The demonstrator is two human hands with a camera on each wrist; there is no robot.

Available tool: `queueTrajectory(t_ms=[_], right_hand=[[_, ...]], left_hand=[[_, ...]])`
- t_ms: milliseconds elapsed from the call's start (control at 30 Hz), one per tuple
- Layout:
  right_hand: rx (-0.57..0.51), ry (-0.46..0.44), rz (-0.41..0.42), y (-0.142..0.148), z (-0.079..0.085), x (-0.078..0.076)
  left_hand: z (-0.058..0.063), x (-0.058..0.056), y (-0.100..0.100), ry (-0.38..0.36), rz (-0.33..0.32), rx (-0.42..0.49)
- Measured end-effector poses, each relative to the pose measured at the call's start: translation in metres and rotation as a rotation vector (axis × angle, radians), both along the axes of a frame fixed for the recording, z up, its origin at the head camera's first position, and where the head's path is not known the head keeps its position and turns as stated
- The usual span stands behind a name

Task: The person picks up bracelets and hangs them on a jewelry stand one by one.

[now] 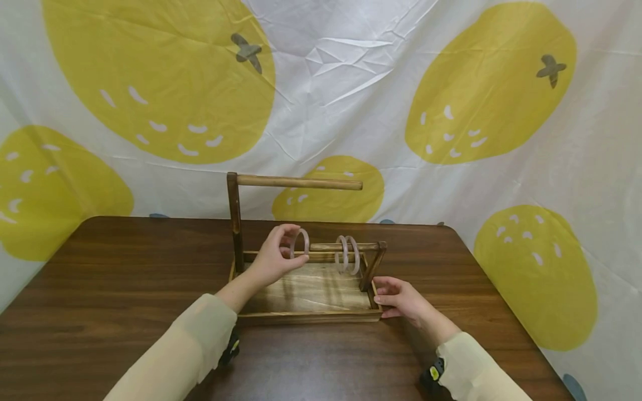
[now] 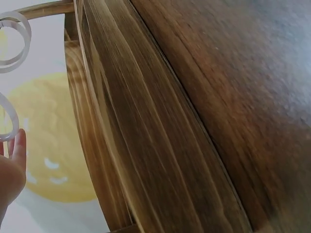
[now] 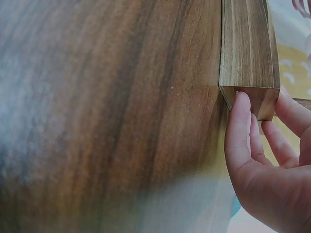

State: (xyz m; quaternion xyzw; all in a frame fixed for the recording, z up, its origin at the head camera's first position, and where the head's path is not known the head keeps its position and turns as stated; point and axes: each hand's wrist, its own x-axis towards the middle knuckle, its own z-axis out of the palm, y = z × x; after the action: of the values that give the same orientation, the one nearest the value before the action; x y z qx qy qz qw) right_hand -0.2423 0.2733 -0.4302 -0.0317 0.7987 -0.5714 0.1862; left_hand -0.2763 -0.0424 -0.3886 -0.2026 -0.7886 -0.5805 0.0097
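Observation:
A wooden stand with a tray base sits on the table. From its right post, a short lower bar points left and carries two translucent pale bangles. My left hand pinches another pale bangle between thumb and fingers beside that bar's free left end; whether the bar enters it I cannot tell. The left wrist view shows this bangle at the fingertips. With bent fingers my right hand holds the tray's right end, its fingertips against the end face in the right wrist view.
A longer upper bar extends right from the tall left post, above my left hand. The dark wooden table spreads around the stand. Behind it hangs a white cloth with large yellow fruit prints.

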Motion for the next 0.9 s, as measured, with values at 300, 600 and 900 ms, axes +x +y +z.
queueTrajectory(t_ms=[300, 600, 900], right_hand=[[-0.001, 0.0, -0.004, -0.002, 0.001, 0.001], [0.007, 0.001, -0.001, -0.002, 0.002, 0.002], [0.009, 0.0, -0.007, -0.002, 0.002, 0.002]], left_hand=[[0.011, 0.006, 0.011, 0.013, -0.021, -0.006], [0.0, -0.001, 0.02, 0.033, -0.025, 0.018], [0.0, -0.002, 0.029, 0.017, -0.039, 0.035]])
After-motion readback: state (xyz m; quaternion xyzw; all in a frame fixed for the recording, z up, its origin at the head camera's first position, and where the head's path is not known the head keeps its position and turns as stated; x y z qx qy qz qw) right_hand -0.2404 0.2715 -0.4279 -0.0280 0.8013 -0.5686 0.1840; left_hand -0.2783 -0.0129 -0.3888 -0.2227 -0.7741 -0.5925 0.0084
